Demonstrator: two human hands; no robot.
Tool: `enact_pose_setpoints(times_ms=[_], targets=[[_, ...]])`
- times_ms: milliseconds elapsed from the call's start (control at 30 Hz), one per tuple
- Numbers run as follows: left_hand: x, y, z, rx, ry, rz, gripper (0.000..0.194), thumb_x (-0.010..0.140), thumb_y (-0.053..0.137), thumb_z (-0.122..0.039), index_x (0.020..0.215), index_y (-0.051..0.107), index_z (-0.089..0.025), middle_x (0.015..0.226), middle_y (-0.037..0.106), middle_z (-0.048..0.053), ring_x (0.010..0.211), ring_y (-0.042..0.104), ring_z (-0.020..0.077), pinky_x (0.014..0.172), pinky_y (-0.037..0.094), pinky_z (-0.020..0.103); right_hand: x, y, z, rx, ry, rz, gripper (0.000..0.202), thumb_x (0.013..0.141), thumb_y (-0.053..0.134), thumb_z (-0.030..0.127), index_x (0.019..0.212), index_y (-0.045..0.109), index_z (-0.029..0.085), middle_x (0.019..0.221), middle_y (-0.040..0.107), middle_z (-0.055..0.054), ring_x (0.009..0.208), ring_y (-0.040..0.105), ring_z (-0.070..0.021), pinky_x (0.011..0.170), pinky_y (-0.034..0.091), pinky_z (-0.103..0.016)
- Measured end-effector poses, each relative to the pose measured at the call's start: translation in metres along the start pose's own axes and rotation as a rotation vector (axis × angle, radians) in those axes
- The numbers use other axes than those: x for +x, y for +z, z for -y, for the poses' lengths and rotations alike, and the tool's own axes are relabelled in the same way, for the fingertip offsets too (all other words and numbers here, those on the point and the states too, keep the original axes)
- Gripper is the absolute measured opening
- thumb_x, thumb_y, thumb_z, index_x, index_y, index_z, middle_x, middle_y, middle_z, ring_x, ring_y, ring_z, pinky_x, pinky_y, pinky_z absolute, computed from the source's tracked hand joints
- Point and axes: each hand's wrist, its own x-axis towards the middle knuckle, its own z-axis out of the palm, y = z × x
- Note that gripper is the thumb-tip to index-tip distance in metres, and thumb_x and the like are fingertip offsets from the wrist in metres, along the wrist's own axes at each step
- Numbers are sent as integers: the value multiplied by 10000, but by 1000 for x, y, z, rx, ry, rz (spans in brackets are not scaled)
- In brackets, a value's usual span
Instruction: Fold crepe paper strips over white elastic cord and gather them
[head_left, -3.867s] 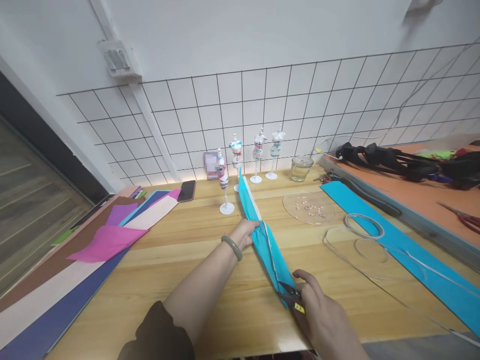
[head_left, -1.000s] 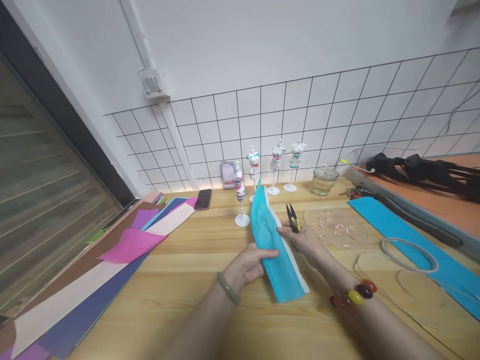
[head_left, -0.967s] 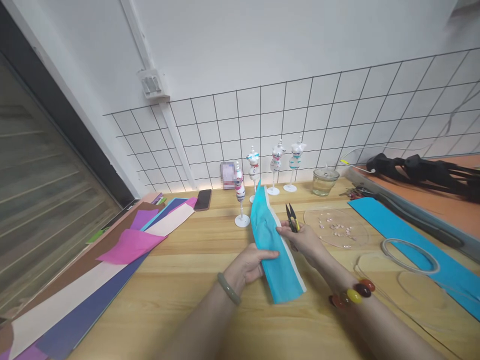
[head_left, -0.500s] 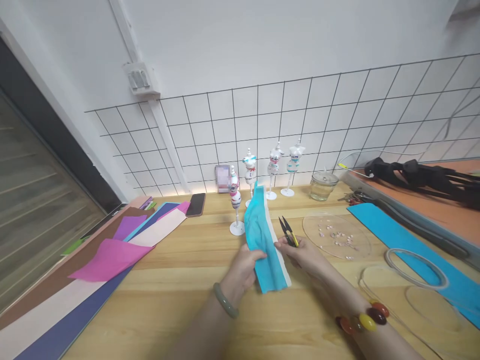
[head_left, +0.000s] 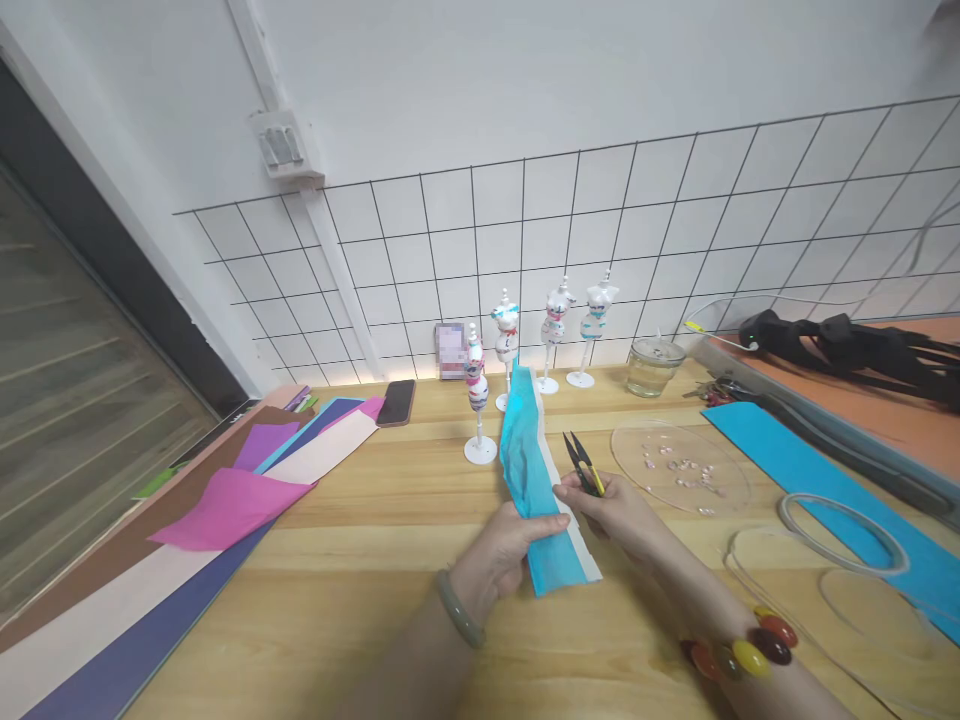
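A turquoise strip of crinkled paper or cloth [head_left: 525, 450] with a white edge stands up over the table. My left hand [head_left: 499, 550] grips its lower part, the thumb lying across the front and the other fingers mostly behind it. Thread snips [head_left: 583, 462] with black blades and a yellow side are in my right hand [head_left: 600, 505], their blades pointing up and away. The fingertips of this hand also touch the strip's white edge. Just behind the strip is a small white mannequin [head_left: 478, 390] with coloured trimmings; several of these stand on round bases.
At left lie coloured sheets [head_left: 232, 505] and a phone [head_left: 397, 402]. To the right are a clear round plate [head_left: 630, 460] with small beads, a glass jar [head_left: 655, 368], a blue strip [head_left: 757, 435] and a pale ring [head_left: 791, 515]. A wire grid [head_left: 420, 240] lines the wall.
My left thumb has slid rightward across the strip to its white edge. The strip's lower end has shifted slightly right. The snips stay in my right hand, and the view has turned a little.
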Motion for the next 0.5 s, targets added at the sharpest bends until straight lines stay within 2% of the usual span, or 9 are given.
enact_pose_setpoints(times_ms=[100,200,333,400,500], targets=[[1,-1,1,29,-16,-9,514,564,769,-230,1054,632,-155,975,668,99,886,611,228,840,434,328,-2,1,2,-1,5,-9,365,645,630,522,675,501,182,431,354,96,363,253,-42,375,175,-202],[4,-4,2,-9,55,-36,438,587,757,-241,999,644,-143,986,660,102,920,598,234,833,439,329,-5,3,7,-5,8,-43,398,669,574,577,678,502,185,407,310,103,356,253,-52,373,182,-206],[12,-13,3,-114,169,-169,315,609,745,-272,879,643,-145,900,669,76,851,614,218,807,455,340,-12,7,14,-8,11,-22,432,708,487,622,628,472,197,394,258,106,344,226,-57,365,178,-215],[15,-17,3,-146,216,-234,308,597,752,-272,853,632,-150,839,664,55,796,615,197,793,460,342,-15,10,18,-53,-14,-26,402,674,546,594,647,480,198,426,308,98,357,241,-54,367,188,-214],[18,-20,4,-155,253,-281,300,583,759,-273,816,619,-146,790,645,43,740,604,171,772,463,333,-17,15,21,-113,-92,-102,361,588,664,502,670,486,199,546,467,57,439,382,-72,413,287,-211]])
